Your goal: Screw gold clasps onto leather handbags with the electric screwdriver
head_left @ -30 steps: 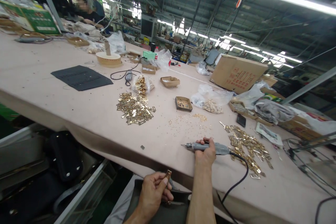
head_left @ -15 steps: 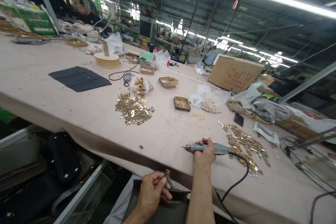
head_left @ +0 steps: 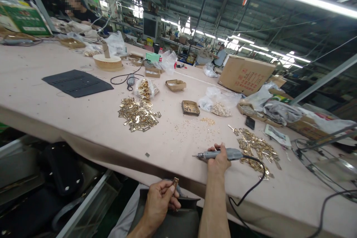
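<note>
My left hand [head_left: 161, 199] is closed, pinching a small gold metal plate [head_left: 175, 181] between thumb and fingers, above the dark grey bag [head_left: 174, 223] on my lap. Wrapped round a grey electric screwdriver [head_left: 234, 154] is my right hand [head_left: 219, 159], at the table's front edge. The tool's thin bit points left, and its black cable runs off to the right. A pile of gold metal fittings [head_left: 256, 147] lies just right of the screwdriver. Beyond its tip, tiny gold screws [head_left: 208, 121] are scattered on the table.
Another pile of gold frames [head_left: 138, 117] lies left of centre, below a plastic bag of fittings [head_left: 145, 88]. Black sheet material [head_left: 78, 83] lies at left. A small box [head_left: 190, 108], a phone [head_left: 250, 122] and a large carton [head_left: 245, 75] stand farther off. Dark bags [head_left: 64, 167] fill the lower left.
The camera view has shifted slightly, so the table's things appear a little farther left. Both hands keep their holds on the gold plate and the screwdriver.
</note>
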The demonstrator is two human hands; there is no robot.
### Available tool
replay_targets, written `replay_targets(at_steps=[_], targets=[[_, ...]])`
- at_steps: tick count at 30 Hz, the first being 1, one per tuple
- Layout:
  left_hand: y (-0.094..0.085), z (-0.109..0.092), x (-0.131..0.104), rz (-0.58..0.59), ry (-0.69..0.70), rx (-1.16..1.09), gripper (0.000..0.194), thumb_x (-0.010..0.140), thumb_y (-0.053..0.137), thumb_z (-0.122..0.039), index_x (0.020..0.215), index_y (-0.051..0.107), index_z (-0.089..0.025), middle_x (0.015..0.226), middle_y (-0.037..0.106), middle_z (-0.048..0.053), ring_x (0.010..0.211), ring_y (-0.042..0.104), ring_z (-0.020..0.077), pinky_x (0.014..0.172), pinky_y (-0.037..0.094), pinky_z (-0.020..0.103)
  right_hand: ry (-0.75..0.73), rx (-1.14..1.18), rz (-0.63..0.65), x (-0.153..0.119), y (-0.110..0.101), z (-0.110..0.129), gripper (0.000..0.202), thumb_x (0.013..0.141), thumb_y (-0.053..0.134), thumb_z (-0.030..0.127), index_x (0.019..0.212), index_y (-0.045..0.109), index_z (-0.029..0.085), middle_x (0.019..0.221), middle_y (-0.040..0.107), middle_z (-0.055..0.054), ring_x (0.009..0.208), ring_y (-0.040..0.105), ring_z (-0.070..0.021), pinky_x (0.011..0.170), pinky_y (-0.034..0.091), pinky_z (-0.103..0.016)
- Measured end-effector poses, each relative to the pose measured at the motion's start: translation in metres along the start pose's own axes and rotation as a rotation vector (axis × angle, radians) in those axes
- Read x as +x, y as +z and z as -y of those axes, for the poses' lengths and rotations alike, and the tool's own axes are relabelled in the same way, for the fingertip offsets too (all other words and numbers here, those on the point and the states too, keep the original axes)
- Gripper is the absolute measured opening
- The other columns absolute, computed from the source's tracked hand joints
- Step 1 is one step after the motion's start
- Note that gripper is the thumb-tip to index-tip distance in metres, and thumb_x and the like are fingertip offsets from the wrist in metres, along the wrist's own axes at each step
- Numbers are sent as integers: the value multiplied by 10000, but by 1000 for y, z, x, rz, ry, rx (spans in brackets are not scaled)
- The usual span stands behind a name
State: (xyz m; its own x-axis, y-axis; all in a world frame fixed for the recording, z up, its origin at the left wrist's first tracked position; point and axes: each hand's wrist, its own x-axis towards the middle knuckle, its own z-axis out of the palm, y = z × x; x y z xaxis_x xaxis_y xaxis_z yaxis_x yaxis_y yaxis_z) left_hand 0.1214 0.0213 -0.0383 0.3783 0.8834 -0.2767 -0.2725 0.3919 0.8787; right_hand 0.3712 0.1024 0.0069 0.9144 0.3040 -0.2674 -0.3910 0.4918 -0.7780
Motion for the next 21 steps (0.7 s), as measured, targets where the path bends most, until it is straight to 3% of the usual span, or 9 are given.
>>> replay_targets(at_steps=[14,21], targets=[[3,1,3,-9,-10,-24,446,751,778,-531,858,697,-106,706,718,62,471,697,180,431,567,241,10,-6,-16,8,-7,8,298,777,796,332,847,553,173,752,653,19,487,563,-96,440,535,-253],[4,-2,1,-10,-10,-7,423,758,775,-508,849,695,-102,711,726,70,474,700,177,440,566,232,-2,-3,61,8,-7,11,381,704,865,368,870,589,163,788,673,8,511,584,-108,458,553,-275]])
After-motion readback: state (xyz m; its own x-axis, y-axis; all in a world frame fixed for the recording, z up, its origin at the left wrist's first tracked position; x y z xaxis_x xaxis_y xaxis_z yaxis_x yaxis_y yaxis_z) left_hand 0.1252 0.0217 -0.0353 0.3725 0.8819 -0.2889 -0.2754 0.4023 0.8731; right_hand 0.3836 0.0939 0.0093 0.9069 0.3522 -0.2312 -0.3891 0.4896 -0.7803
